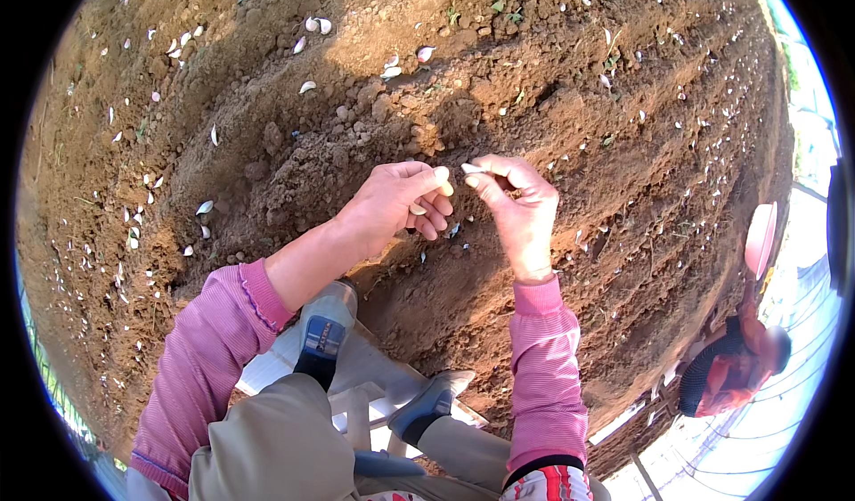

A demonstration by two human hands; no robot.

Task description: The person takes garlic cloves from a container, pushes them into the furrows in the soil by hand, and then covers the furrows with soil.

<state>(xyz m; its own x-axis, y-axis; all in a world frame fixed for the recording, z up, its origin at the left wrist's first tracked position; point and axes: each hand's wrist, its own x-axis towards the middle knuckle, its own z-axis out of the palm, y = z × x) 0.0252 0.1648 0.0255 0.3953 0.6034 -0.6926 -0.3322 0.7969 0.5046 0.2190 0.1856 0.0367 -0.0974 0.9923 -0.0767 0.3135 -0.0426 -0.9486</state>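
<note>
Over brown tilled soil (294,167), my left hand (384,200) holds a pale garlic clove (446,188) between thumb and fingers. Another clove (417,209) rests against its curled fingers. My right hand (528,210), a short way to the right, pinches a whitish piece (471,168) between thumb and forefinger, probably a garlic clove. The two hands are close but apart. Garlic cloves lie on the soil beyond them, among them a pair (318,25) and a reddish-white one (425,53).
Many cloves dot the soil on both sides, some in rows at right. My shoes (324,324) are below my hands, by a pale board (274,361) and a stool-like frame (359,414). At far right another person (728,367) reaches toward a pink basin (760,240).
</note>
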